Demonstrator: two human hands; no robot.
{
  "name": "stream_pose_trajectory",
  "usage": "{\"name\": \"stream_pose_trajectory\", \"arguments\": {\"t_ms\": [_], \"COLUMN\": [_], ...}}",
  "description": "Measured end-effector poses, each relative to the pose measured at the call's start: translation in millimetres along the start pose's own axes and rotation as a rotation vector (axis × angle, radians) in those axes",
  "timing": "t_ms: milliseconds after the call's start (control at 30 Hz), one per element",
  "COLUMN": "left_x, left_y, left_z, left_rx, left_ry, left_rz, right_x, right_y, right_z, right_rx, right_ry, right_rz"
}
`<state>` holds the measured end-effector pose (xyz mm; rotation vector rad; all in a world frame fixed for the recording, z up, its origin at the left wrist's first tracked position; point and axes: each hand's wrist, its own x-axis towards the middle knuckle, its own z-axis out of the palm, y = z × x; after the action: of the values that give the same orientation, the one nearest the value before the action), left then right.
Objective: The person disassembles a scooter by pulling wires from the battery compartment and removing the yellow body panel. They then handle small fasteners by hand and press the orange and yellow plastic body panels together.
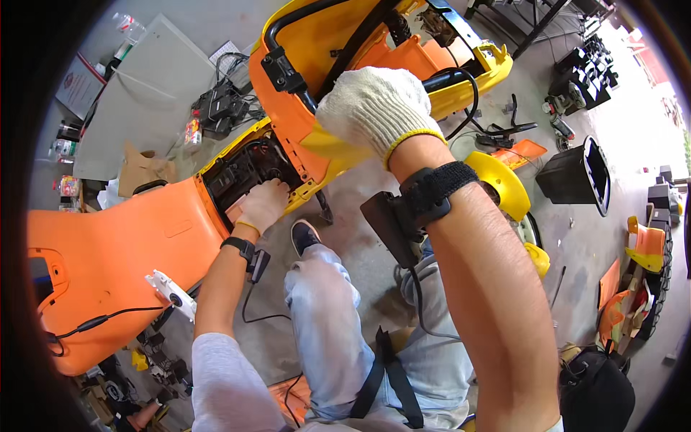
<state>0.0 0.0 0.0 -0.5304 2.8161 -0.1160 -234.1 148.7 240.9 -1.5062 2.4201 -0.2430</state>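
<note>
My left hand, in a pale knitted glove, reaches into the open compartment of an orange-and-yellow vehicle body, among dark parts. Its fingers are curled, and what they touch is hard to make out. My right hand, in a white glove with a yellow cuff, is raised over the upright orange-and-yellow front panel, beside black tubing. Its fingers are bent down and their tips are hidden behind the glove's back. A white fitting with a cable sits on the lower left of the body.
A grey board, a cardboard piece and tangled cables lie at upper left. On the right are a black bin, a yellow disc-shaped part, loose orange panels and a black bag. My legs are below.
</note>
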Motion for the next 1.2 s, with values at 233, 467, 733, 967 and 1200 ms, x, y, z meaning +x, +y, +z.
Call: {"name": "stream_pose_trajectory", "arguments": {"t_ms": [233,467,733,967,1200], "left_x": [-3.6,-3.9,-3.4,-3.9,3.9], "left_y": [7.2,1.4,-2.6,4.6,4.1], "left_z": [-4.1,4.7,9.3,-0.2,-5.5], "left_rx": [-0.056,-0.011,-0.025,-0.014,-0.027], "left_ry": [-0.009,0.114,0.113,0.057,-0.048], "left_rz": [0.012,0.035,0.009,-0.012,-0.007], "right_x": [5.6,8.8,7.4,10.3,6.3], "right_y": [2.4,0.9,0.5,-1.0,0.1], "right_z": [4.9,5.9,3.8,8.2,6.8], "right_rx": [0.006,0.013,0.055,-0.020,-0.011], "right_ry": [-0.005,-0.006,0.006,0.001,0.027], "right_rz": [0.041,0.049,0.097,0.130,0.088]}}
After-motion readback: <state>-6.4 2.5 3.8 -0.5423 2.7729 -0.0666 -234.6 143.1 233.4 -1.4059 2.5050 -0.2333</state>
